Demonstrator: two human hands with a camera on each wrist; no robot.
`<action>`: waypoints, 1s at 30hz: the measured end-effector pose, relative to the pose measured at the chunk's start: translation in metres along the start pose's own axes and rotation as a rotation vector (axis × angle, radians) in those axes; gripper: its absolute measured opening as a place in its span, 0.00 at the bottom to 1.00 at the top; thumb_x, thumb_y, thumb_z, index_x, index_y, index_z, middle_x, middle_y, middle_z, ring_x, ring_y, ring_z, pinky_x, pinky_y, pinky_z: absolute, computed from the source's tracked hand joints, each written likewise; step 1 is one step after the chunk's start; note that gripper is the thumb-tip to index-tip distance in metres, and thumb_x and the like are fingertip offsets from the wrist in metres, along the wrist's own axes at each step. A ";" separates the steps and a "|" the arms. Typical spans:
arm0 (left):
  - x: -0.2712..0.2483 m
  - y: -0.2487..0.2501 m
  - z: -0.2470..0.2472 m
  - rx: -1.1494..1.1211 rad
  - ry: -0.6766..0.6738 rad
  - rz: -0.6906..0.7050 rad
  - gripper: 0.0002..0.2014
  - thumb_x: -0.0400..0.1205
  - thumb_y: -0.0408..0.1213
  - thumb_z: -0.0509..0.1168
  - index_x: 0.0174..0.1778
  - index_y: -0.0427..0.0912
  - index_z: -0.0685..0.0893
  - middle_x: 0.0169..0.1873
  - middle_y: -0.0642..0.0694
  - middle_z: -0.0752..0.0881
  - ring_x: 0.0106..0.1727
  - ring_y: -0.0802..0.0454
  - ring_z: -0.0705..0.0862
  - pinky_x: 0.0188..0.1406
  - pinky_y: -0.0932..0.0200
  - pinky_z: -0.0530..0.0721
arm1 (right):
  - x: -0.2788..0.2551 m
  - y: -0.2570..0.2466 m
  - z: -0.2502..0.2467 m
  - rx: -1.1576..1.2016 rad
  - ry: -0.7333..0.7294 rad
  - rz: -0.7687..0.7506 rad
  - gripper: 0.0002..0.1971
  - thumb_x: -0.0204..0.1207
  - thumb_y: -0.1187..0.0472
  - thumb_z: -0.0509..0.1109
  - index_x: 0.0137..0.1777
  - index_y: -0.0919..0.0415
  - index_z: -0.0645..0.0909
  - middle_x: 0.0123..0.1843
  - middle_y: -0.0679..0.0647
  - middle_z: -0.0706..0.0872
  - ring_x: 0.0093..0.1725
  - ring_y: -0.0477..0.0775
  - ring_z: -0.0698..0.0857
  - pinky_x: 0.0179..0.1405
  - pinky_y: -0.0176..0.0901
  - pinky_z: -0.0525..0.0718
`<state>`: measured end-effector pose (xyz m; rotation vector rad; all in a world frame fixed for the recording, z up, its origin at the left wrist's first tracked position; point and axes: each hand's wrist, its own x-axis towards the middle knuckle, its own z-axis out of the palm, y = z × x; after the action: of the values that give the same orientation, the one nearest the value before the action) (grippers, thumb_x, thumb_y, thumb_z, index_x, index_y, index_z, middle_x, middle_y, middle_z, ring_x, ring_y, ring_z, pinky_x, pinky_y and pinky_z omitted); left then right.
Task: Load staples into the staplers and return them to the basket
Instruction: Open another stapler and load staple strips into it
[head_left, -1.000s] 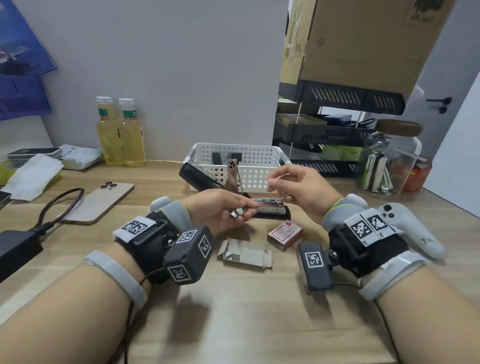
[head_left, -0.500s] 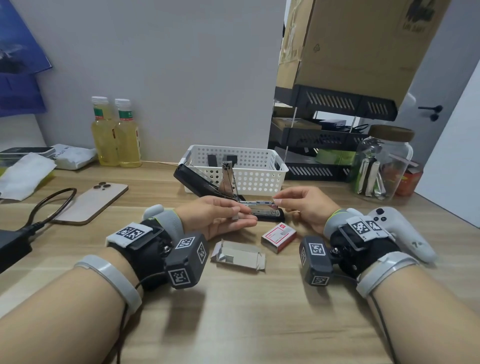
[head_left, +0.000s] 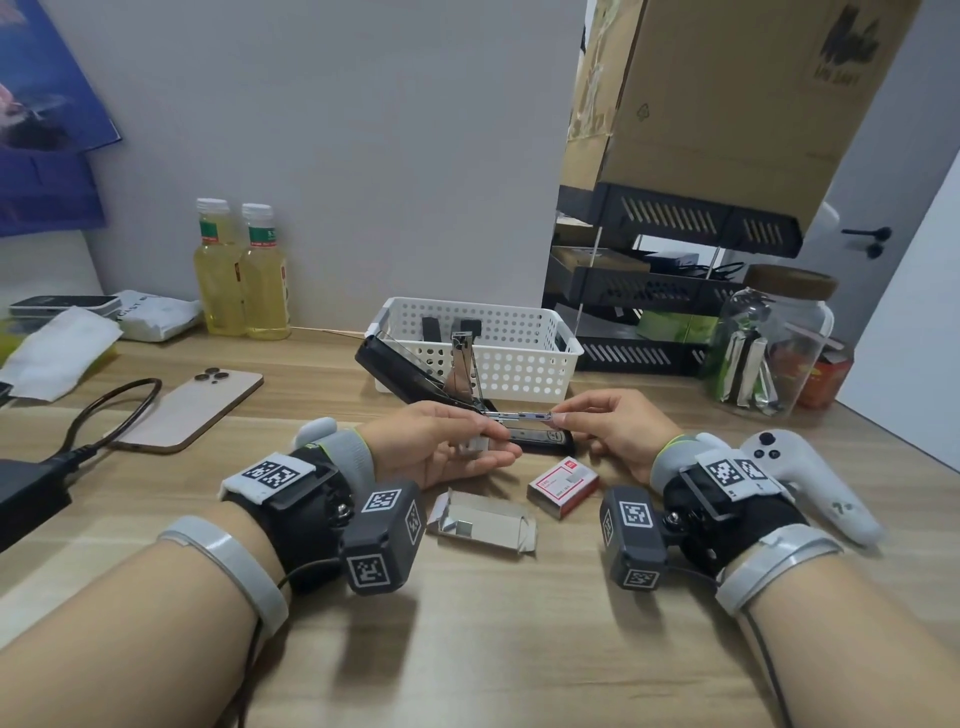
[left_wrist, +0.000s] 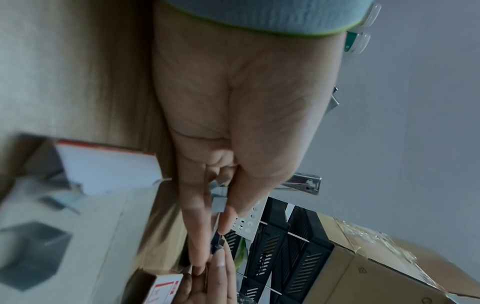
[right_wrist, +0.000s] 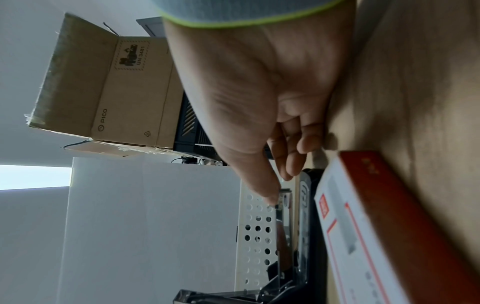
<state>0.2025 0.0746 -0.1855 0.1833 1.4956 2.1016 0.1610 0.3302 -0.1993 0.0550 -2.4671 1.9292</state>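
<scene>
The stapler (head_left: 457, 400) is found opened on the table (head_left: 493, 649), just in front of the basket (head_left: 519, 358), its magazine rail exposed. Since a second ago the right hand (head_left: 613, 431) has been lowered from above to the rail's front end, where thumb and forefinger are narrowed in a pinch; a staple strip there cannot be confirmed. The left hand (head_left: 441, 447) is curled round the rail's rear and a staple block. Loading is judged under way; return to the basket is outstanding. The staple box (head_left: 563, 486) lies nearby.

two bottles (head_left: 241, 270), one basket (head_left: 475, 345), one phone (head_left: 192, 410).
</scene>
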 end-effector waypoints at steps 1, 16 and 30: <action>-0.001 0.001 0.000 -0.014 -0.021 -0.008 0.12 0.87 0.23 0.58 0.61 0.22 0.83 0.60 0.22 0.86 0.57 0.36 0.91 0.55 0.53 0.90 | 0.000 0.000 -0.001 0.018 0.017 -0.002 0.03 0.72 0.64 0.81 0.45 0.61 0.92 0.33 0.58 0.87 0.21 0.48 0.68 0.21 0.36 0.66; -0.004 -0.001 0.001 -0.031 -0.030 0.025 0.13 0.86 0.21 0.59 0.64 0.18 0.80 0.58 0.22 0.87 0.56 0.36 0.92 0.51 0.57 0.92 | -0.003 -0.004 0.003 -0.062 -0.016 -0.069 0.08 0.78 0.64 0.75 0.38 0.59 0.93 0.45 0.66 0.92 0.38 0.57 0.77 0.26 0.38 0.74; -0.001 -0.001 0.001 0.109 0.003 0.054 0.11 0.85 0.28 0.64 0.60 0.28 0.88 0.44 0.35 0.91 0.35 0.54 0.90 0.34 0.69 0.88 | -0.010 -0.015 0.003 -0.239 0.003 -0.093 0.11 0.80 0.57 0.71 0.41 0.53 0.94 0.41 0.52 0.86 0.37 0.52 0.77 0.31 0.43 0.73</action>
<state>0.2040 0.0754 -0.1853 0.2642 1.6245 2.0642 0.1719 0.3239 -0.1861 0.1615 -2.6220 1.5866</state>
